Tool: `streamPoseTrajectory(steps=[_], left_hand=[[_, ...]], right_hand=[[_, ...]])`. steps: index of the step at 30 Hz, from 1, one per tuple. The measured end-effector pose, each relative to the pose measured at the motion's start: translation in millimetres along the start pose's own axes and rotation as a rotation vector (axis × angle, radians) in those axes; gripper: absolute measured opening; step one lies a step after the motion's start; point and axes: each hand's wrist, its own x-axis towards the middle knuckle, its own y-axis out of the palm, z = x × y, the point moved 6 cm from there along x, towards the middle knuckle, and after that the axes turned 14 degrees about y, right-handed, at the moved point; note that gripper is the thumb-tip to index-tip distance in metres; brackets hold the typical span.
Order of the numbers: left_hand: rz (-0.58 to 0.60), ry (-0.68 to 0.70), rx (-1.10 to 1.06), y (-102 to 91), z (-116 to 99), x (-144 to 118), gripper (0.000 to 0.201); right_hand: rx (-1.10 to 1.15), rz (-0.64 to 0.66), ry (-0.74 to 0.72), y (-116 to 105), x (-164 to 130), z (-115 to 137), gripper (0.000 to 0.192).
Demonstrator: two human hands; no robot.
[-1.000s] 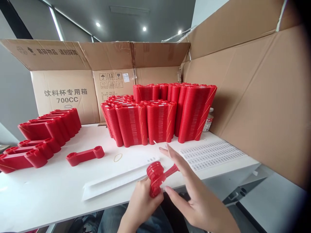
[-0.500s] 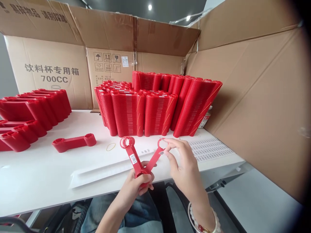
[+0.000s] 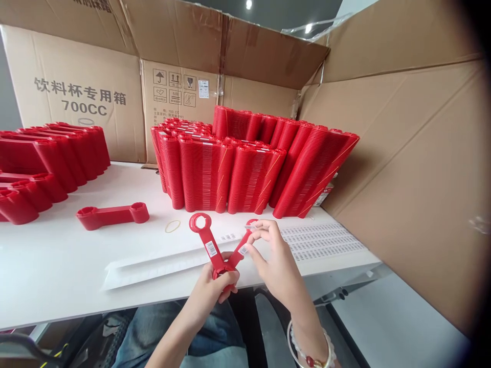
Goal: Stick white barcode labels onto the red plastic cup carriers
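Observation:
My left hand (image 3: 221, 282) is closed round the lower ends of several red plastic strips with ring ends (image 3: 209, 246), fanned into a V. The left arm of the V carries a white barcode label (image 3: 211, 249) and its rings lie stacked. On the right arm of the V, a red strip (image 3: 235, 259), sits another barcode label (image 3: 243, 250). My right hand (image 3: 271, 255) is bent over that strip, thumb beside its label. A small pale label (image 3: 250, 228) shows at the right fingertips, which partly hide the upper ring.
Tall bundled red stacks (image 3: 230, 174) stand at the back of the white table (image 3: 57, 276), more red stacks (image 3: 65, 158) at left. A short red bundle (image 3: 113, 215), a rubber band (image 3: 172, 226) and label sheets (image 3: 318, 240) lie nearer. Cardboard walls (image 3: 383, 138) enclose the back and right.
My right hand has moved slightly left and down along the right strip. A barcode label now lies flat on that strip, where bare red showed before. The view has shifted slightly.

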Motion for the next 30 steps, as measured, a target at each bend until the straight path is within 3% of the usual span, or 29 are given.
streamPoseTrajectory(steps=[22,30], left_hand=[[-0.033,-0.019,-0.027,-2.9,1,-2,0.038],[-0.021,0.007,-0.1,1.5,-4,-2,0.032]], right_hand=[[-0.026,0.024,0.02,9,3,-2,0.027],[-0.138,-0.081,-0.024,12,4,1,0.024]])
